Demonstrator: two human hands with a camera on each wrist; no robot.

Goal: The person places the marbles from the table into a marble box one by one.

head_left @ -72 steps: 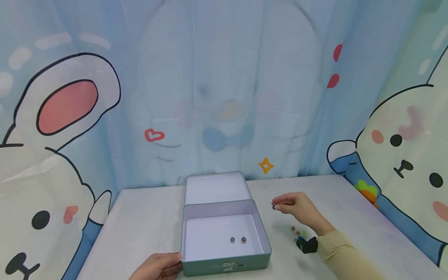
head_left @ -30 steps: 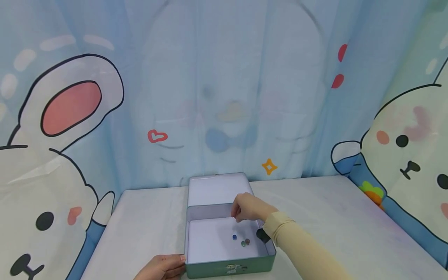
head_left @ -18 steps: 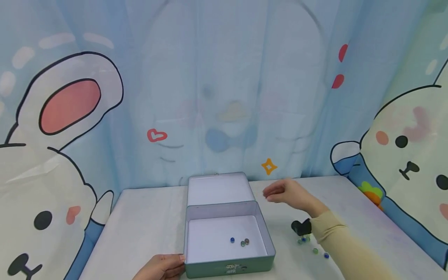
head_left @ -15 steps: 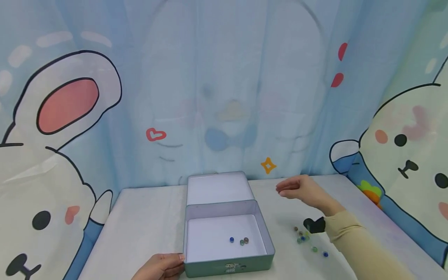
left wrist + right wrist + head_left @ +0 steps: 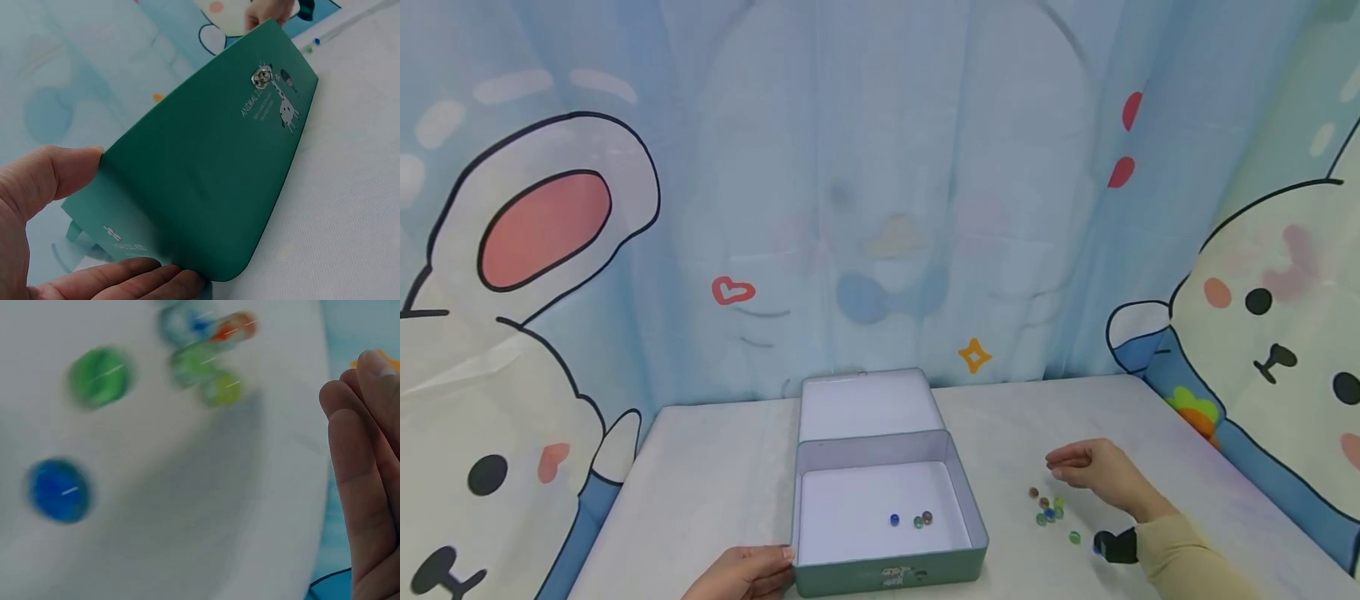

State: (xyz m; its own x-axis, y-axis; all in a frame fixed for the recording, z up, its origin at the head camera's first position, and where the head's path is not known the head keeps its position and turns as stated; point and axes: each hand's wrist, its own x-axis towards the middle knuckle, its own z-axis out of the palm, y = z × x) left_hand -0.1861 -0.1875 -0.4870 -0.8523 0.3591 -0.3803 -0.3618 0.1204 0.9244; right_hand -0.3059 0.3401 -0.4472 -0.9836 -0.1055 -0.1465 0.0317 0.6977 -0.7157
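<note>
Green, rectangular, an open-lidded tin box on white cloth is gripped by the left hand — three coloured glass marbles inside, more marbles scattered near the right hand, its fingers loosely extended.

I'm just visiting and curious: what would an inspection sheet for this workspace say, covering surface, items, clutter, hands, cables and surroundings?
Surface: white table, looks flat.
Job's things: green tin box, lid open; three marbles inside (blue, green, brownish); more loose marbles on the table, to the box's right.
Clutter: nothing seen.
Left hand: holds the box's near left corner, thumb at the top edge.
Right hand: above the table near the loose marbles, no marble visible in it; black device at the wrist.
Cables: nothing seen.
Surroundings: pale blue curtain with cartoon animals.
</note>
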